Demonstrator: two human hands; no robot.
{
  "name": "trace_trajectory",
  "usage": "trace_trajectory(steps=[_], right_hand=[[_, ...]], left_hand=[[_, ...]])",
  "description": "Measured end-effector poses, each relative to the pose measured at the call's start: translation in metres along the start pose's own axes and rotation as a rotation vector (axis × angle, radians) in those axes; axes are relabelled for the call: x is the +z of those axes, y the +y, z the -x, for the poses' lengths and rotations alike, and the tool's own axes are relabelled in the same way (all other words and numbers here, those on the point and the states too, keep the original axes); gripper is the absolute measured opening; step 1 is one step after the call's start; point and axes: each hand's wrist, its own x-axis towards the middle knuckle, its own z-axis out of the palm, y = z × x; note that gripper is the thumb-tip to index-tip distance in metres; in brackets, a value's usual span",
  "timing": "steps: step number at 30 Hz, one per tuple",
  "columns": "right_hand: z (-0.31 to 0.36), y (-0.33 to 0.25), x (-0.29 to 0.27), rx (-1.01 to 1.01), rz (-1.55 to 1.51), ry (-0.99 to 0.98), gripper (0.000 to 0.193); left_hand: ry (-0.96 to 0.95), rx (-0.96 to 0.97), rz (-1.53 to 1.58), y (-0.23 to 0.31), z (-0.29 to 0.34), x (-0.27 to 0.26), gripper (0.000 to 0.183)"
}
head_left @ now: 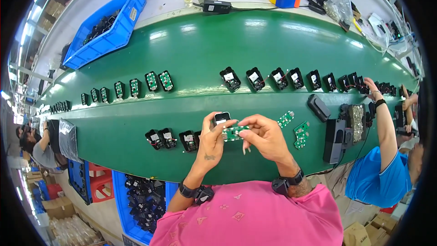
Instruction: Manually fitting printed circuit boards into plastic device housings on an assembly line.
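Note:
My left hand (210, 143) is closed around a small black plastic housing (222, 117) with a pale patch inside. Just below the housing's opening, a green circuit board (234, 133) spans the gap between my hands. My right hand (265, 137) pinches this board at its right end, thumb and forefinger together. My left fingers touch its left end. Two more green boards lie to the right: one loose board (286, 119) just past my right hand, and another board (301, 135) lower down. Left of my left wrist stand several open black housings (167, 138), one partly hidden behind the hand.
Across the green table (191, 50) runs a row of black housings (255, 79), those at left holding circuit boards (151, 81). Blue bins stand at back left (102, 32) and below left (119, 200). A grey-black device (334, 141) is at right, where a co-worker's arm (387, 127) reaches in.

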Motion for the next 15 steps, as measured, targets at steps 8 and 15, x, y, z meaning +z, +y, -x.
trace_trajectory(steps=[8, 15], right_hand=[[-0.017, 0.015, -0.001, 0.086, 0.058, 0.002, 0.021], [-0.015, 0.019, -0.008, -0.011, 0.350, 0.148, 0.023]], left_hand=[[-0.046, 0.046, -0.066, -0.004, -0.003, 0.003, 0.035], [-0.013, -0.167, 0.439, 0.009, -0.007, 0.012, 0.068]])
